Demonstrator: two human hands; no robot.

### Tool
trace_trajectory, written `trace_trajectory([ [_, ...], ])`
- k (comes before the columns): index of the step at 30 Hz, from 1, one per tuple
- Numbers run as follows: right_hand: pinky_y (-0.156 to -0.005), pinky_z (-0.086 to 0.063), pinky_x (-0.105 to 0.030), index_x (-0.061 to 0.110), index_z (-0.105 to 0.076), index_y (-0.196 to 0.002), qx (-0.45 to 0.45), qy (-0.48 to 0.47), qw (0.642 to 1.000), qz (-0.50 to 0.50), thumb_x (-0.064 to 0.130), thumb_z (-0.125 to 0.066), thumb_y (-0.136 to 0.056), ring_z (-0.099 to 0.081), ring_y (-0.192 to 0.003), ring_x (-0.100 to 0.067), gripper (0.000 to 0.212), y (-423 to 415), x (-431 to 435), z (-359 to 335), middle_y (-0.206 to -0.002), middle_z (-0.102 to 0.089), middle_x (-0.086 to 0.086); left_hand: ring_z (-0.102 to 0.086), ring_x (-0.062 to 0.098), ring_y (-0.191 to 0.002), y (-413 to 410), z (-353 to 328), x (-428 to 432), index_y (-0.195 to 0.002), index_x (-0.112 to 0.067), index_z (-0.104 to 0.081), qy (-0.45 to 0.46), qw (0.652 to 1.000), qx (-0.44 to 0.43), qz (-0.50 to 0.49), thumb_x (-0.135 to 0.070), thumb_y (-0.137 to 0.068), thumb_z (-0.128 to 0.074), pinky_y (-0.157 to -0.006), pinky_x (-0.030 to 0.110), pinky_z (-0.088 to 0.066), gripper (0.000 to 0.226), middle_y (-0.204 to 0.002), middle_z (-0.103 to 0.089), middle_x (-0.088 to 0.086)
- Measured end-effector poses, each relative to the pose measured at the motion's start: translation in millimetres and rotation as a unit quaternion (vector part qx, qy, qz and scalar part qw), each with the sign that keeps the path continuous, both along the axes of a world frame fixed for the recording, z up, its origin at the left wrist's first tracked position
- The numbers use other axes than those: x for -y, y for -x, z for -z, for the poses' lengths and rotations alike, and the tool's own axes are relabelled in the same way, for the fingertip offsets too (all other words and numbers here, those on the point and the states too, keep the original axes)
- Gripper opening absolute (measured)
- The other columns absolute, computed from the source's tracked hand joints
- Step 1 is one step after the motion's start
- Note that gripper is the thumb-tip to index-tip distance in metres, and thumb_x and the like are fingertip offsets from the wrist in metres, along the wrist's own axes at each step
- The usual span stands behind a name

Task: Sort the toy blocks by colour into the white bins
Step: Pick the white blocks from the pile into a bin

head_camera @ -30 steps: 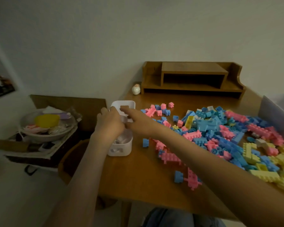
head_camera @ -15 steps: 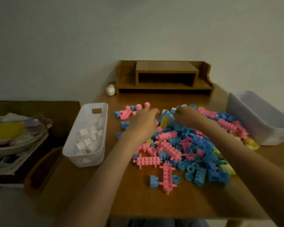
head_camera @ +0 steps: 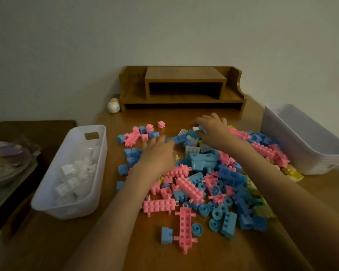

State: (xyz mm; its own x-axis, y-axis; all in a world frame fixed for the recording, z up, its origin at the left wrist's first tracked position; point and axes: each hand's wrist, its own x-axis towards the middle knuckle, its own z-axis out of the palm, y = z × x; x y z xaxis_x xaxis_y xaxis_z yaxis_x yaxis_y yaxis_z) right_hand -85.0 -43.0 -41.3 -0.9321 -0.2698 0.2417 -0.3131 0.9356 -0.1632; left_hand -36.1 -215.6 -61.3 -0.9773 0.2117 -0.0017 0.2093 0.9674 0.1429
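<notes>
On the brown wooden table (head_camera: 106, 241), your hands are back on the pink, blue and yellow plastic block pile (head_camera: 204, 184), clear of the white plastic bin (head_camera: 67, 212). Left hand (head_camera: 157, 155): grip flat, empty. Right hand (head_camera: 213, 131): grip curled over a small white block (head_camera: 195, 128), hold unconfirmed; next pick begins

white bins (head_camera: 67, 212) — 2 | hands (head_camera: 157, 155) — 2 | wooden shelf (head_camera: 182, 89) 1

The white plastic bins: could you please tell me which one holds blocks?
The left white plastic bin, with white blocks inside; the right bin shows none.
</notes>
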Motion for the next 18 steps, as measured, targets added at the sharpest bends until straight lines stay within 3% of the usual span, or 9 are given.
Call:
trace_trajectory([
  [3,-0.106,-0.018,-0.045,0.033,-0.038,-0.138,0.055,-0.103,0.993,-0.008,0.025,-0.042,-0.097,-0.026,-0.133,-0.025,0.042,5,6,0,-0.141,-0.041,0.002,-0.024,0.029,-0.138,1,1,2,-0.136,-0.017,-0.039,0.010,0.999,-0.037,-0.032,-0.030,-0.098,-0.038,-0.114,0.051,-0.014,0.040,-0.149,-0.028,0.009],
  [6,-0.106,-0.021,-0.047,0.033,-0.039,-0.137,0.107,-0.157,0.981,-0.027,0.024,-0.046,-0.095,-0.033,-0.128,-0.028,0.044,7,7,1,-0.135,-0.040,-0.002,-0.022,0.028,-0.139,0,3,3,-0.139,-0.018,-0.036,-0.005,0.998,-0.059,-0.013,-0.025,-0.098,-0.041,-0.114,0.049,-0.011,0.042,-0.151,-0.026,0.007],
  [9,-0.104,-0.033,-0.047,0.028,-0.041,-0.136,0.155,-0.113,0.980,-0.051,0.020,-0.050,-0.093,-0.044,-0.118,-0.030,0.044,4,4,0,-0.128,-0.038,-0.006,-0.015,0.020,-0.142,-1,1,1,-0.145,-0.027,-0.028,-0.032,0.995,-0.076,0.056,-0.011,-0.094,-0.046,-0.114,0.048,-0.002,0.056,-0.154,-0.023,0.000],
  [12,-0.096,-0.042,-0.041,0.025,-0.044,-0.132,0.181,-0.076,0.978,-0.078,0.017,-0.057,-0.089,-0.046,-0.113,-0.026,0.046,-2,-1,0,-0.126,-0.037,-0.006,-0.022,0.014,-0.140,-1,2,-5,-0.145,-0.031,-0.028,-0.053,0.992,-0.040,0.107,-0.002,-0.094,-0.041,-0.116,0.049,0.002,0.060,-0.150,-0.033,-0.005],
  [15,-0.094,-0.042,-0.038,0.022,-0.050,-0.122,0.183,-0.040,0.975,-0.116,0.016,-0.061,-0.087,-0.047,-0.110,-0.022,0.038,-8,-4,3,-0.122,-0.042,-0.003,-0.034,0.013,-0.134,0,4,-9,-0.139,-0.031,-0.039,-0.062,0.990,-0.011,0.124,-0.017,-0.100,-0.039,-0.115,0.046,0.001,0.042,-0.144,-0.044,-0.006],
  [18,-0.090,-0.042,-0.031,0.018,-0.052,-0.117,0.167,-0.029,0.977,-0.130,0.013,-0.062,-0.087,-0.049,-0.105,-0.019,0.032,-12,-5,4,-0.119,-0.044,-0.002,-0.032,0.014,-0.135,-1,5,-10,-0.135,-0.032,-0.046,-0.047,0.990,-0.028,0.128,-0.026,-0.100,-0.042,-0.113,0.045,-0.002,0.036,-0.145,-0.040,-0.006],
])
